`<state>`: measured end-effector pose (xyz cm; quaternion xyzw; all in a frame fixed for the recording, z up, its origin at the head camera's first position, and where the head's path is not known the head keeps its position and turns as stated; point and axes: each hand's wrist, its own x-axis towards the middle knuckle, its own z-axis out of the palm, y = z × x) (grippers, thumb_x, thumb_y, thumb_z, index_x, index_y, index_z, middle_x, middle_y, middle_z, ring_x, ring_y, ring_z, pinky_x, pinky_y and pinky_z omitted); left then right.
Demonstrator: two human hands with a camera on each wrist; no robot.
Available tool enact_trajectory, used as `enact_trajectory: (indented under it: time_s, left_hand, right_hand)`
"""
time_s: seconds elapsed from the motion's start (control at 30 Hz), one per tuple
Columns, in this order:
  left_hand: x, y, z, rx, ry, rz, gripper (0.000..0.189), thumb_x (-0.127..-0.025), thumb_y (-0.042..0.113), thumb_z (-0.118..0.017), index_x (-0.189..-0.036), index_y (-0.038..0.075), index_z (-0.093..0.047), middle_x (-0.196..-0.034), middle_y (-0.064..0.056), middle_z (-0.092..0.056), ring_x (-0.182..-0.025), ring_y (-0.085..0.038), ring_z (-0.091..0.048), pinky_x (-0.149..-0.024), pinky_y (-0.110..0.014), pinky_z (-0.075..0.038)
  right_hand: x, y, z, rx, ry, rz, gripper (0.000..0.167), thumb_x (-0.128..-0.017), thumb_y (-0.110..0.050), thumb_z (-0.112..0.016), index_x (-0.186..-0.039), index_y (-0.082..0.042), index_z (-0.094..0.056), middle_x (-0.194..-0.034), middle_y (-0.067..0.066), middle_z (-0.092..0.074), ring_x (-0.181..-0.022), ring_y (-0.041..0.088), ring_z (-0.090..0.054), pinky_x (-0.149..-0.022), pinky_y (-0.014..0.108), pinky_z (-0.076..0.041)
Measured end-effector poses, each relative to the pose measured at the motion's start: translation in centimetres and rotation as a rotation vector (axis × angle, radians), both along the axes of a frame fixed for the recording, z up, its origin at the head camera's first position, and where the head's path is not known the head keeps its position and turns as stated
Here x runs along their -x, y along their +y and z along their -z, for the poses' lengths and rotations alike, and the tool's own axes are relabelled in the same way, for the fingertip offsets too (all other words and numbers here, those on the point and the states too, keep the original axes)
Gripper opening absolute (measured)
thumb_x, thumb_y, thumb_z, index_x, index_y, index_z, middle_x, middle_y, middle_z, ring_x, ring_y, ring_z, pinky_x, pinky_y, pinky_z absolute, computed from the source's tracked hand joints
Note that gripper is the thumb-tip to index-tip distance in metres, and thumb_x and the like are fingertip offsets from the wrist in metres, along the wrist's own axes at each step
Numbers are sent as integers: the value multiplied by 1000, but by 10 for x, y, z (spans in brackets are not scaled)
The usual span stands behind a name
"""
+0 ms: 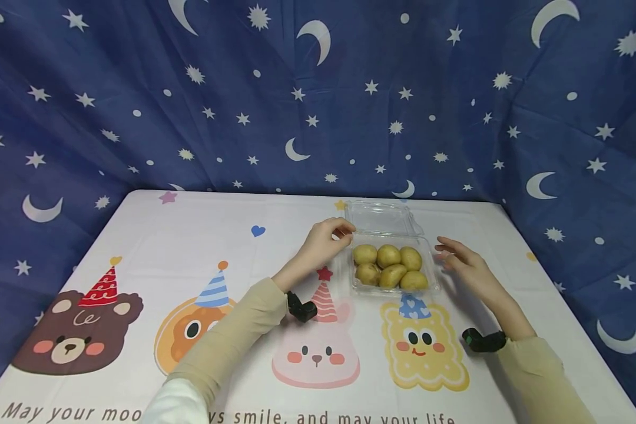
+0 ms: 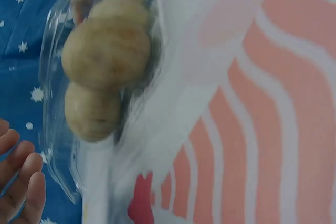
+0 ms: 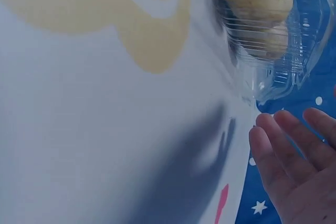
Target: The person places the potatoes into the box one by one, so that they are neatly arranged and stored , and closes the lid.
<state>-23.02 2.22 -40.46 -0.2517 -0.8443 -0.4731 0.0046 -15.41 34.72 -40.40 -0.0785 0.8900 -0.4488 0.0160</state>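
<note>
A clear plastic clamshell box [image 1: 436,281] lies on the table with its lid [image 1: 378,218] folded back away from me. Several yellow-skinned potatoes [image 1: 392,275] sit inside in two rows. By the box's back left corner is my left hand [image 1: 325,240], its fingers loosely bent with nothing between them; whether a fingertip touches the rim I cannot tell. Past the right side, a small gap from the box, my right hand [image 1: 469,268] hovers with fingers relaxed. In the right wrist view those fingers [image 3: 286,153] are extended and hold nothing.
A white tablecloth [image 1: 191,224] with printed cartoon animals and lettering covers the table. Behind and at both sides hangs a dark blue curtain [image 1: 350,141] with moons and stars. A black wrist device [image 1: 302,307] is on the left arm, another [image 1: 484,340] on the right.
</note>
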Motion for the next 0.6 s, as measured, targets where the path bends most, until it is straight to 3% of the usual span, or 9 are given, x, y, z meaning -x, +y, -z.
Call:
enact_trajectory:
  time_s: [0.17,0.37,0.47,0.6]
  left_hand:
    - [11,-4,6,-30,-67,-64,18,-89,9,-62,-104,5,-70,-99,-9,-72,-90,-22,-66,-85,-32,-52]
    - [21,-6,11,-18,-117,-96,16,-89,13,-62,-102,8,-71,-101,-8,-73,-89,-22,-67,-80,-28,-51]
    - [24,-6,12,-16,-144,-110,17,-90,16,-61,-102,8,-71,-99,-9,-73,-82,-23,-67,-69,-24,-50]
    - [29,-4,14,-28,-218,-114,21,-92,19,-57,-103,7,-71,-92,-12,-72,-73,-27,-67,-56,-18,-45]
  right_hand:
    - [11,0,-9,-33,-36,-2,50,-103,-21,-40,-145,5,-34,-136,33,-48,-95,-20,-49,-80,13,-50]
    - [26,-5,-18,-41,-122,3,53,-104,-25,-39,-147,5,-31,-141,32,-44,-94,-19,-48,-82,15,-51]
    - [34,-8,-20,-64,-172,6,54,-104,-27,-37,-148,3,-29,-143,31,-42,-107,3,-59,-89,24,-52]
    - [44,-11,-22,-76,-216,16,55,-104,-29,-35,-148,3,-28,-143,30,-42,-123,33,-53,-95,35,-51]
